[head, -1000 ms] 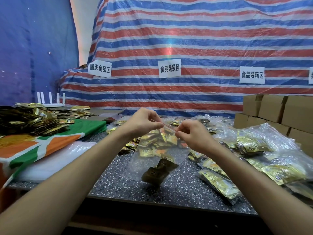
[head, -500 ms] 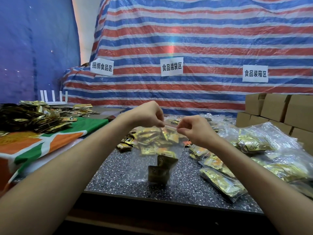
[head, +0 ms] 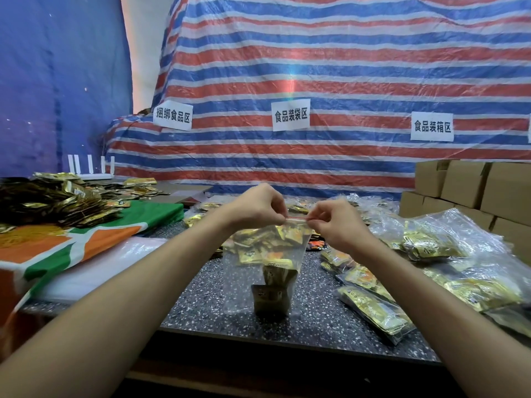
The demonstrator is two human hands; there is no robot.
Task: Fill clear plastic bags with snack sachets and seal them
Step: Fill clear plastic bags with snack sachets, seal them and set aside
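In the centre of the frame, the left hand (head: 258, 206) and right hand (head: 334, 222) are pinching the zip strip of the clear bag (head: 263, 271) holding sachets (head: 271, 300), which probably needs firm pressing along its whole length.

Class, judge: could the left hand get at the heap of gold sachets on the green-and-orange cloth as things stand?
Probably, once freed: the left hand pinches the top edge of the clear bag, but nothing stands between that hand and the heap of sachets.
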